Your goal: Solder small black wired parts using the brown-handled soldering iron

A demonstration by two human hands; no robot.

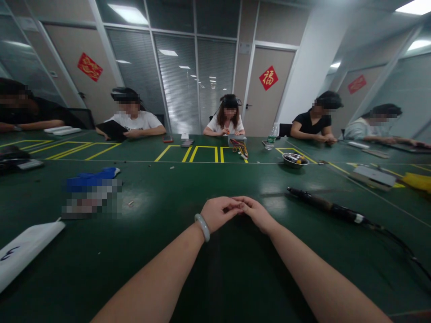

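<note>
Head view. Both forearms reach out over the green table (161,278), hands meeting at the middle. Left hand (218,213) curled, fingers bent inward, a pale bracelet (202,227) on its wrist. Right hand (256,212) curled too, its fingertips touching those of the left hand. Whatever sits between the fingertips is too small and too hidden to make out; cannot tell whether either hand is pinching something or only pressed against the other. Hands sit just above or on the table surface; contact not clear.

Nearest thing to the right hand: a dark electric screwdriver (325,206) lying flat on the table, up and to the right, apart from the hand, its cable (400,244) trailing off toward the right edge. Nothing lies between the hand and that tool.

Left of the hands, well apart: a blue cloth (90,179) beside a blurred-out patch, and a white flat pouch (25,251) at the near left edge. A few tiny specks, perhaps screws, on the table near the cloth.

Farther off: a metal bowl (295,159) past the screwdriver, a plastic bottle (271,136) behind it, a grey box with coloured wires (238,143) in the centre, yellow tape lines (202,152) marking boxes on the table. A grey flat device (375,175) and something yellow (419,181) at far right.

Five other people sit along the far side, hands on the table at their own work, all well away from the hands here.
</note>
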